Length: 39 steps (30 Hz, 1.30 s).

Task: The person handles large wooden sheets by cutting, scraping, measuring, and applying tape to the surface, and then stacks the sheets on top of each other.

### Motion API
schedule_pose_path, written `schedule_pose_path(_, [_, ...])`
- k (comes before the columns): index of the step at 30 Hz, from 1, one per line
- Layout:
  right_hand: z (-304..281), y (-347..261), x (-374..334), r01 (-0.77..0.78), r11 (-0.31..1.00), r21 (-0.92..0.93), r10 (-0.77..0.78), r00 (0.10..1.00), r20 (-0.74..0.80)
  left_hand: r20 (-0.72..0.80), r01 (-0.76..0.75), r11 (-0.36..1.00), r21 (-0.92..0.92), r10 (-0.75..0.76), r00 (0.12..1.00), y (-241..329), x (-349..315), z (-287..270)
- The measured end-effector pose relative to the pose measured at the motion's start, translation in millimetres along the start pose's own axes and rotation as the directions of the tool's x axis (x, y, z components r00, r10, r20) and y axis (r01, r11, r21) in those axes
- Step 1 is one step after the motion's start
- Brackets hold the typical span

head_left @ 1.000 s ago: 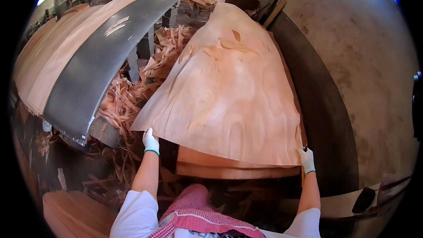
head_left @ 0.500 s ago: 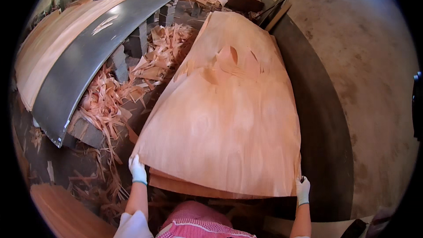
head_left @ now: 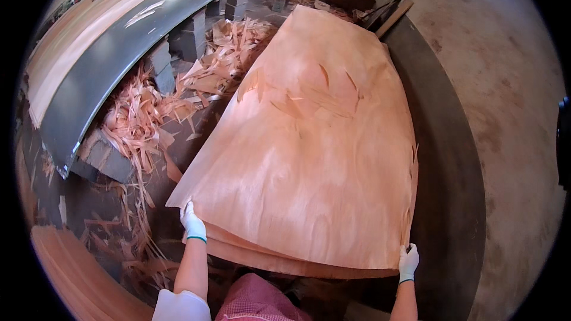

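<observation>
Gloved left hand (head_left: 193, 224) and right hand (head_left: 408, 261), fingers closed on near corners of top veneer sheet (head_left: 315, 148); scraps (head_left: 143, 119) far left.

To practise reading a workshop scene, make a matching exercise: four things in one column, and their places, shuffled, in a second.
Things:
1. left hand
2. right hand
3. wood scraps
4. grey conveyor belt

Places:
A. loose on the floor, left of the stack
B. near right corner of the top veneer sheet
C. upper left, curving away
D. near left corner of the top sheet

Pairs: 1-D, 2-B, 3-A, 4-C
</observation>
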State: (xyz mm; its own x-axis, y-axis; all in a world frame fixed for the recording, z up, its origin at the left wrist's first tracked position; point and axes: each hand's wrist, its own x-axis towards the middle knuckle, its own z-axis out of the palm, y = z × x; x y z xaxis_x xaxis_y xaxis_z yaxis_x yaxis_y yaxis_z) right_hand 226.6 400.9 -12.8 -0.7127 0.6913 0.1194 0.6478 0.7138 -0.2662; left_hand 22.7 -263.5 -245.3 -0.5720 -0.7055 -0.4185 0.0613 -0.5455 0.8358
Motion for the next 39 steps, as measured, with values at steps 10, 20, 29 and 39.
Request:
schedule_pose_path(10, [36,45,21,-0.026,0.998,-0.063,0.027,0.999,0.017,-0.037,-0.053,0.992,0.118,0.058,0.998,-45,-75,-5])
schedule_pose_path(20, [76,65,27,-0.014,0.997,-0.078,0.014,1.0,-0.005,-0.132,0.037,0.963,0.266,-0.002,0.991,-95,-63,-7])
schedule_pose_path(29, [97,54,14,-0.062,0.992,-0.108,0.064,0.998,0.009,-0.26,0.143,0.944,0.298,-0.064,0.963,-142,-32,-42])
schedule_pose_path(39, [126,80,33,-0.018,0.944,-0.33,0.082,0.98,0.183,-0.287,0.284,0.876,0.39,-0.177,0.941,-141,-46,-82])
